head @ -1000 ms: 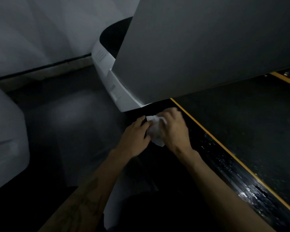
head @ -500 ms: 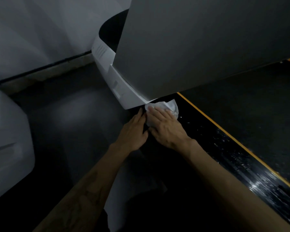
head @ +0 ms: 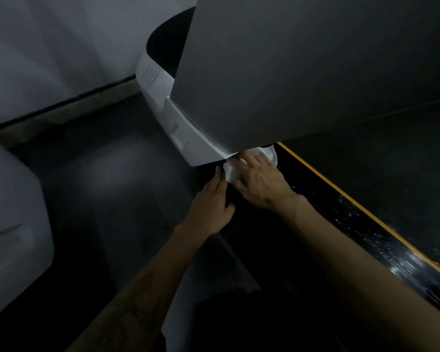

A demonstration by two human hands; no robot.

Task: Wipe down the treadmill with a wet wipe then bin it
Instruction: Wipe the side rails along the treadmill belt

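Pushed forward since a second ago: right hand (head: 258, 182), fingers flat, pressing wet wipe (head: 266, 154) up the treadmill (head: 315, 219) side rail; left hand (head: 210, 208) open alongside; wiping ongoing, binning pending.

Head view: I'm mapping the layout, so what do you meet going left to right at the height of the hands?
Neighbouring white machine → dark floor → left hand → right hand on the wet wipe → yellow stripe → treadmill belt.

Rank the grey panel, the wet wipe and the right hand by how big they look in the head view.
1. Grey panel, by far the largest.
2. Right hand.
3. Wet wipe, though the hand hides most of it, so its rank is unsure.
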